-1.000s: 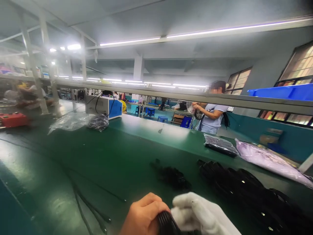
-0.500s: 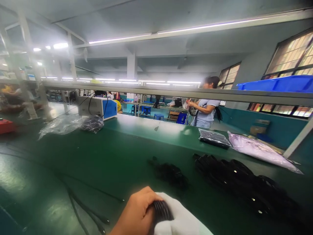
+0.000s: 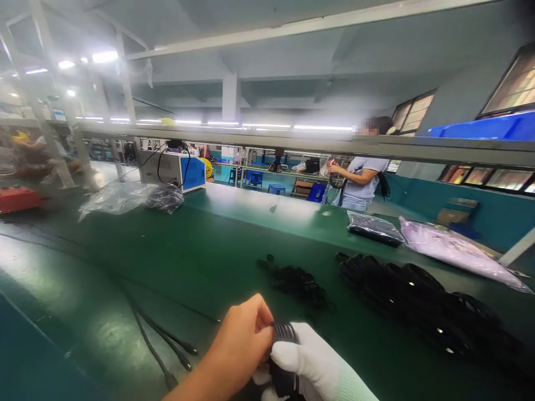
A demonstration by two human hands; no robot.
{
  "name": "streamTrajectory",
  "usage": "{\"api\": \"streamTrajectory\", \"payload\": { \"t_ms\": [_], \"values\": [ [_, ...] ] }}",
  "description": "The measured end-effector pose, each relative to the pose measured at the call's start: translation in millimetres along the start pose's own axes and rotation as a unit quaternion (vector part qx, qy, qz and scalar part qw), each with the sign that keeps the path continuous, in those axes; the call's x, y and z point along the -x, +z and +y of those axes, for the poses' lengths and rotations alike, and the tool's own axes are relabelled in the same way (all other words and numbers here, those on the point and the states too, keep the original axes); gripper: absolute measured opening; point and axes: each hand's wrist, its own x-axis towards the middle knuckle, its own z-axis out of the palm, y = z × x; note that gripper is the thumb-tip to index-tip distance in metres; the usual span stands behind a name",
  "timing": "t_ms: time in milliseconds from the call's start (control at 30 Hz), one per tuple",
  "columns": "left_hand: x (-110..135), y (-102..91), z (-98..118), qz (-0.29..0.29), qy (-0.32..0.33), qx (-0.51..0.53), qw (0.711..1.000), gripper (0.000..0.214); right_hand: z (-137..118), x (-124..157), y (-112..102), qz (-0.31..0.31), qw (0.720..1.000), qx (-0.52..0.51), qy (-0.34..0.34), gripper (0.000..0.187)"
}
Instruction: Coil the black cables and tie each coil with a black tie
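Observation:
A bundle of black cable wound into a coil is up off the bench at the bottom middle. My right hand, in a white glove, wraps round it from the right, thumb across the front. My bare left hand is closed against the coil's left side, its fingertips pinching at the upper end; what exactly lies between them is partly hidden. On the green bench to the left lie loose black cables with plug ends. Beyond my hands is a small tangle of black ties or cords, blurred.
A heap of coiled black cables lies at right. Behind it are a clear-bagged dark pack and a pinkish plastic bag. Plastic film, a blue-and-white machine and a red box stand left. A co-worker stands beyond the bench.
The camera view has tilted down and turned slightly left. My left hand has shifted its grip to the coil's upper left, and more of the gloved right hand and coil shows.

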Motion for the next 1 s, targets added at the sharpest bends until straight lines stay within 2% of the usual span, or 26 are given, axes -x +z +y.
{"api": "streamTrajectory", "payload": {
  "t_ms": [100,267,367,467,533,600,700,800,933,1000],
  "values": [
    [-1.9,-1.0,-1.1,0.010,0.004,-0.038,0.999,0.007,2.6,-0.3,-1.7,0.015,1.000,0.010,0.005,0.035],
    [-4.3,-1.7,-0.6,-0.041,-0.049,0.045,0.997,0.011,6.0,-4.0,-1.1,0.001,1.000,-0.017,0.003,0.031],
    [-3.2,4.0,-3.5,-0.023,-0.069,0.047,0.996,0.018,12.7,-8.5,-1.5,0.030,0.999,-0.004,0.012,0.034],
    [-3.9,10.1,-9.1,0.000,-0.065,-0.012,0.998,0.017,20.2,-11.2,-4.3,0.038,0.998,0.043,0.030,0.042],
    [-6.7,11.0,-12.1,0.006,-0.050,-0.062,0.997,0.014,24.0,-11.1,-7.2,0.042,0.995,0.073,0.045,0.045],
    [-9.6,8.3,-13.3,0.006,-0.035,-0.100,0.994,0.013,26.7,-10.1,-10.4,0.073,0.993,0.078,0.048,0.043],
    [-8.1,1.4,-13.8,0.009,-0.015,-0.126,0.992,0.013,29.3,-10.1,-13.4,0.106,0.993,0.015,0.040,0.037],
    [3.9,1.0,-17.6,-0.012,0.032,-0.156,0.987,0.013,31.1,-14.1,-12.2,0.093,0.992,-0.081,0.014,0.029],
    [21.5,9.3,-23.6,-0.035,0.144,-0.244,0.958,0.013,33.6,-19.7,-9.6,0.045,0.984,-0.149,-0.089,0.020],
    [23.8,7.4,-22.1,-0.047,0.154,-0.227,0.961,0.010,33.6,-18.7,-10.6,0.044,0.981,-0.163,-0.092,0.020]
  ]
}}
